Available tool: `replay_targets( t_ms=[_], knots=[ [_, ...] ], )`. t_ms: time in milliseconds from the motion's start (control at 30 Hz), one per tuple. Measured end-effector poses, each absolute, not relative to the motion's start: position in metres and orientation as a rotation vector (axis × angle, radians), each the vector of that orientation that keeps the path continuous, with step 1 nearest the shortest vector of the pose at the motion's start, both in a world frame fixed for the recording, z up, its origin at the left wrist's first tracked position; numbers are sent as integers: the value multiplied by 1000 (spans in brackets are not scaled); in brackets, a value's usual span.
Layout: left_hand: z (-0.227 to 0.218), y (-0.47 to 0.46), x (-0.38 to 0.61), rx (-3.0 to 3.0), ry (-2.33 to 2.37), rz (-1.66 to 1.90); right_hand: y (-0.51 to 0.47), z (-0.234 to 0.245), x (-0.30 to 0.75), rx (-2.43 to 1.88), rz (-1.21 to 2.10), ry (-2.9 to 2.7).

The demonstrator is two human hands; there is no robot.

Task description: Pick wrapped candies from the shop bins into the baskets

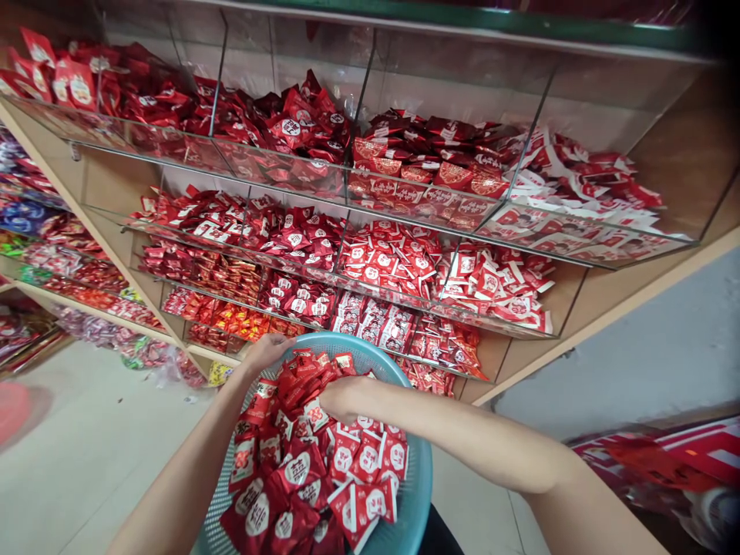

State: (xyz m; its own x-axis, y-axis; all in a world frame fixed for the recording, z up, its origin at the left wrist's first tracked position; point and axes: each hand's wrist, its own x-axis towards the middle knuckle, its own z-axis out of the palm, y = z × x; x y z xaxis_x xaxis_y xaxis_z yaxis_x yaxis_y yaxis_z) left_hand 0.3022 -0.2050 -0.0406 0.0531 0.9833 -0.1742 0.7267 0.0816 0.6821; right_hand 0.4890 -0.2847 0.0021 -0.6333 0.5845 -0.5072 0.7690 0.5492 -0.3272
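A light-blue plastic basket (421,470) with perforated sides stands in front of me, holding many small red and white wrapped packets (301,469). My left hand (267,351) is closed over the basket's far left rim. Inside the basket, my right hand (340,399) reaches down among the packets from the right. Its fingers are hidden by the hand itself and the packets, so what it holds does not show. Red packets (304,378) lie right beside that hand.
Beyond the basket rises a wooden shelf unit (601,308) with clear-fronted bins of red packets (393,254). More colourful packets (35,212) fill shelves at left. A pink round object (12,410) stands on the tiled floor (116,447). Red packaging (659,462) lies at right.
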Motion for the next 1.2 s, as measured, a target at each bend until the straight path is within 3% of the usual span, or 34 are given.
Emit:
replay_targets(
  t_ms=[100, 500, 700, 833, 933, 1067, 1200],
  knots=[
    [-39, -205, 303, 1711, 1718, 520, -291, 15, 487, 939, -547, 2236],
    [-28, -206, 309, 1759, 1708, 507, -299, 39, 493, 887, -426, 2281],
    [-31, -199, 306, 1796, 1721, 488, -285, 82, 514, 907, -569, 2494],
    [-33, -197, 303, 1795, 1723, 480, -252, 128, 545, 1166, -643, 2901],
    [-34, -196, 301, 1805, 1723, 485, -223, 150, 570, 1602, -447, 3060],
    [-38, -195, 298, 1767, 1725, 513, -191, 153, 593, 2242, -142, 2899],
    [-40, -195, 297, 1725, 1734, 513, -173, 141, 597, 2475, -69, 2759]
  ],
)
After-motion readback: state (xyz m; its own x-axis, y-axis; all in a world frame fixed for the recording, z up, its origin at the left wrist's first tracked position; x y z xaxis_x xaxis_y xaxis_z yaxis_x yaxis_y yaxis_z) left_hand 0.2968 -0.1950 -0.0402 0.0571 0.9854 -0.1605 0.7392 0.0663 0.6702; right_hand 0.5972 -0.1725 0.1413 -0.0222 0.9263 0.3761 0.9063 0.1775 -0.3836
